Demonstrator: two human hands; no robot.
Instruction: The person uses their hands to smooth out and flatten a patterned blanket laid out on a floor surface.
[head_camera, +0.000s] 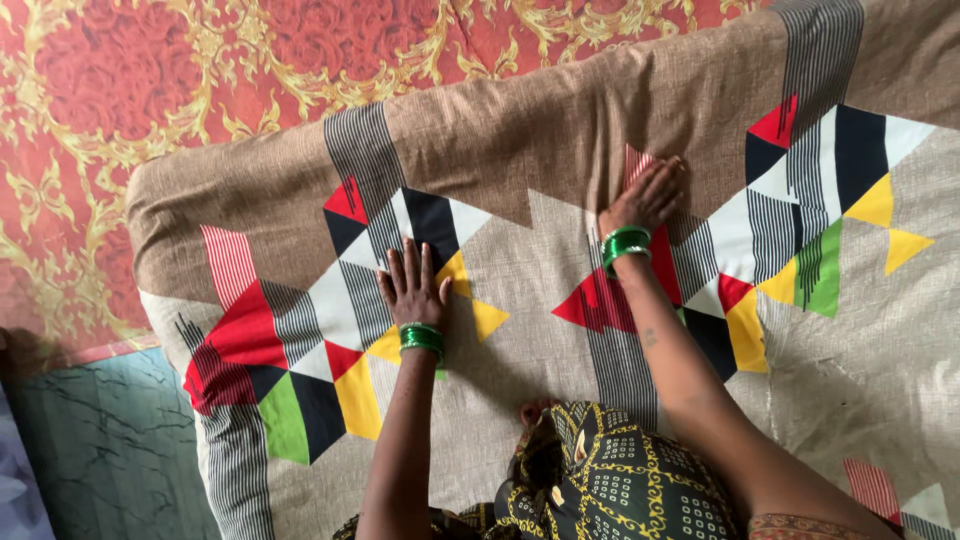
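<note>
Item: folded patterned sheet (560, 150), brown w/ coloured triangles, lies under both hands. Left hand (413, 287): flat, fingers spread, holding nothing, nearer fold. Right hand (648, 197): flat, palm down, farther up. Beyond: red-gold floral cloth (150, 80), poss. a mat.

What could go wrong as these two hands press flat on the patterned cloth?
1. The left hand and right hand press at different heights, so the cloth may skew or crease between them.
2. The cloth's left edge lies near the bare floor and might slide onto it.
3. The bangles could snag the fabric.
</note>
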